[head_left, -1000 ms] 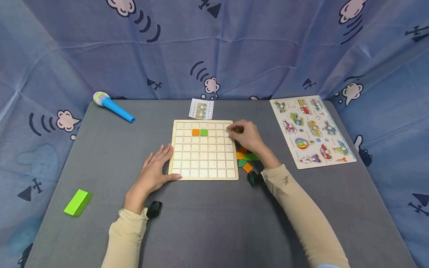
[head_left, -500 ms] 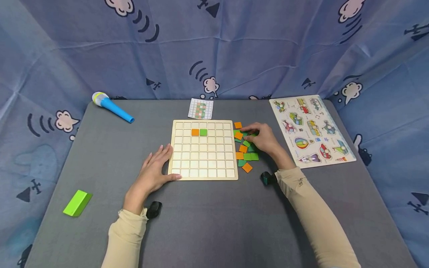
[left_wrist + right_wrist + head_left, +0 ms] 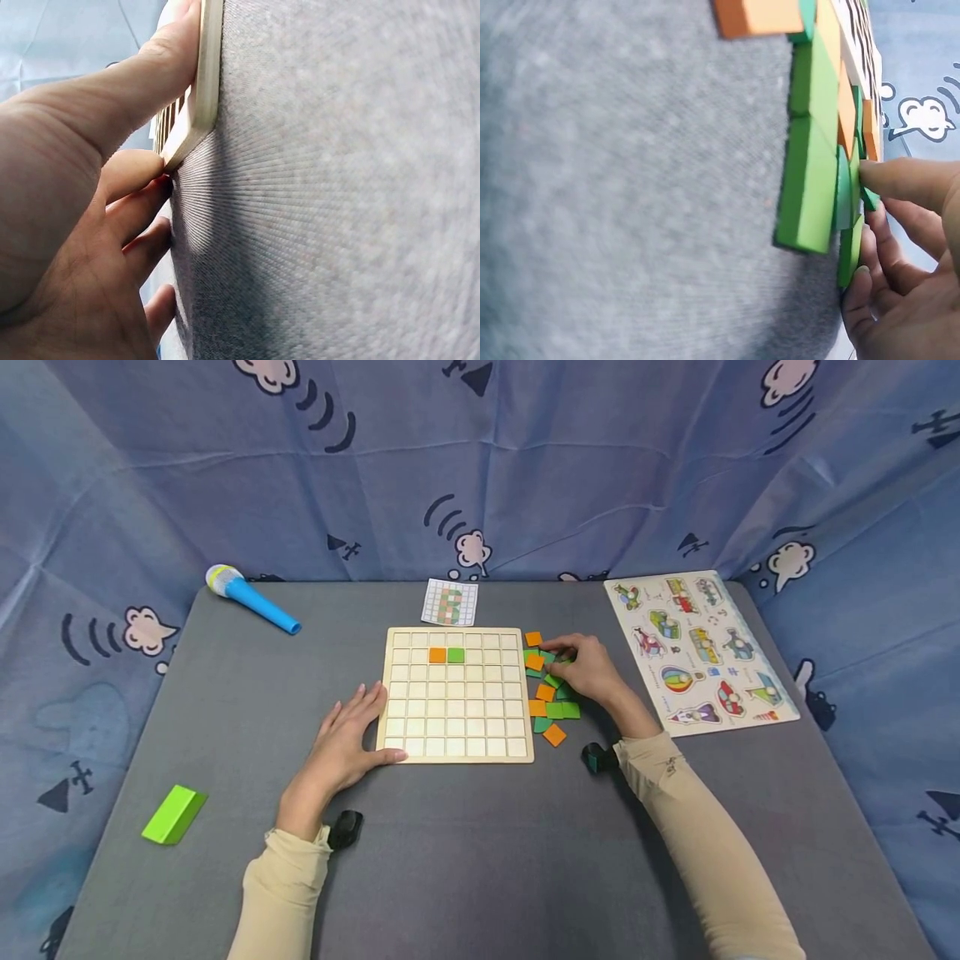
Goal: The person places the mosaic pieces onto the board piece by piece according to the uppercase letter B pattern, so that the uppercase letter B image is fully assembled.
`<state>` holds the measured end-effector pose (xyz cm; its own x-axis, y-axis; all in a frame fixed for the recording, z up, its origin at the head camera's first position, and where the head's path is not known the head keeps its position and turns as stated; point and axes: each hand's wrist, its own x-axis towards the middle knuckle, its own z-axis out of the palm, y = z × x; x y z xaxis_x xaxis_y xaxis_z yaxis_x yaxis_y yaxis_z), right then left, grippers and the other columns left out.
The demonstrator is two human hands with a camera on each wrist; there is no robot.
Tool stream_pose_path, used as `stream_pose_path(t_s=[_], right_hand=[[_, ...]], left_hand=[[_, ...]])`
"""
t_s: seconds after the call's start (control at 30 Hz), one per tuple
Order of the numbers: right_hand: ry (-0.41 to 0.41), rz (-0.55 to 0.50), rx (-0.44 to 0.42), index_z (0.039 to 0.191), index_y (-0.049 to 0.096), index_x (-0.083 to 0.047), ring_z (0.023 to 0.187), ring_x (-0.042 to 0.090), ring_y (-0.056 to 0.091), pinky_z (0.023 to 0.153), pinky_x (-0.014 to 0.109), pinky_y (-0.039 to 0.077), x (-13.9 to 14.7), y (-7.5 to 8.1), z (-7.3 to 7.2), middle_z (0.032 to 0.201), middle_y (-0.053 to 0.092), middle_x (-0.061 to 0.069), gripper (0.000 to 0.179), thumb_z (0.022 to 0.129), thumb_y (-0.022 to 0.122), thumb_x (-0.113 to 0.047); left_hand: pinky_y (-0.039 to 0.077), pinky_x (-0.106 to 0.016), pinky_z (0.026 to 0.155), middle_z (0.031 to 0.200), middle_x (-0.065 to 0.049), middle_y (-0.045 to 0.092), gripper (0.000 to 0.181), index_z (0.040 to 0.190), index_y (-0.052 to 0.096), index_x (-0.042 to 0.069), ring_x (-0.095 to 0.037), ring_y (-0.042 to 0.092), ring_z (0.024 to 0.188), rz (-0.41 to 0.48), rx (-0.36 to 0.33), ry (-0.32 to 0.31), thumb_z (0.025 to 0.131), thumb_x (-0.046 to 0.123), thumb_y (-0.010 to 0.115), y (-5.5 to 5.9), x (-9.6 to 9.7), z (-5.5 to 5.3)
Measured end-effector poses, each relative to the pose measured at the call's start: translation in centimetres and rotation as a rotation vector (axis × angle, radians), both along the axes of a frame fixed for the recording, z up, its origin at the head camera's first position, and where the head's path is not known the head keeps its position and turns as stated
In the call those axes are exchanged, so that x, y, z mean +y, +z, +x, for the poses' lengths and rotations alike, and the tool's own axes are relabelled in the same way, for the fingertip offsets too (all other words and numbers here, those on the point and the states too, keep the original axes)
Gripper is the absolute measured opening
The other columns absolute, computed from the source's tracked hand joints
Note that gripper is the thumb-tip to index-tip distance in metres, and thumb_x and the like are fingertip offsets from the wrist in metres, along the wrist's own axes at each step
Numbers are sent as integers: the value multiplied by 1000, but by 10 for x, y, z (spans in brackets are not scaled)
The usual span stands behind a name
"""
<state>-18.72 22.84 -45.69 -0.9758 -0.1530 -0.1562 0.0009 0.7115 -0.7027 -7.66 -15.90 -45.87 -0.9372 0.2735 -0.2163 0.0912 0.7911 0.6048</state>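
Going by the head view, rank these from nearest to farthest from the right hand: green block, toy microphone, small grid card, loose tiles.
From the right hand:
1. Loose tiles: at its fingertips, right of the board.
2. Small grid card: to its left, just beyond the board.
3. Toy microphone: farther left, toward the back.
4. Green block: farthest left, nearer the front.

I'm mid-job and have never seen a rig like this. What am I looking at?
No robot here, just a person's left hand and right hand, bare. The wide picture looks down from the head; the close ones come from each wrist. On the grey table, the left hand touches a wooden grid board bearing one orange tile and one green tile. The right hand is among loose orange and green tiles; whether it pinches one is unclear. Nearby: a pattern card, toy microphone, green block and picture puzzle board.
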Motion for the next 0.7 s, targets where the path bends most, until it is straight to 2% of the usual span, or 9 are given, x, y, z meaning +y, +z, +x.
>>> stream_pose_path(t_s=[0.23, 0.4, 0.57, 0.7], right_hand=[[-47, 9, 48, 123, 75, 1, 96, 32, 58, 80, 36, 47, -2, 1, -1, 109, 68, 21, 22, 103, 69, -5], [-83, -58, 75, 119, 74, 1, 96, 30, 60, 78, 32, 47, -10, 6, 0, 106, 68, 19, 20, 101, 72, -9], [-63, -115, 83, 114, 72, 1, 98, 31, 63, 81, 33, 49, -20, 7, 0, 106, 69, 19, 16, 100, 73, -7], [-55, -147, 86, 110, 73, 0, 91, 27, 58, 75, 31, 47, -29, 5, 1, 100, 66, 15, 13, 99, 74, -8]], left_hand=[[4, -61, 133, 178, -14, 18, 104, 169, 23, 6, -36, 11, 166, -3, -2, -1, 90, 35, 85, -1, 0, -1], [4, -61, 133, 178, -14, 18, 104, 169, 24, 6, -36, 11, 166, -1, 2, -2, 90, 35, 85, -1, 0, -1], [4, -60, 133, 178, -14, 18, 105, 169, 23, 6, -36, 11, 167, 1, -2, 0, 90, 35, 86, -1, -1, 0], [4, -60, 133, 178, -14, 18, 104, 169, 23, 6, -36, 11, 167, 0, 0, 0, 91, 35, 85, -1, -1, 0]])
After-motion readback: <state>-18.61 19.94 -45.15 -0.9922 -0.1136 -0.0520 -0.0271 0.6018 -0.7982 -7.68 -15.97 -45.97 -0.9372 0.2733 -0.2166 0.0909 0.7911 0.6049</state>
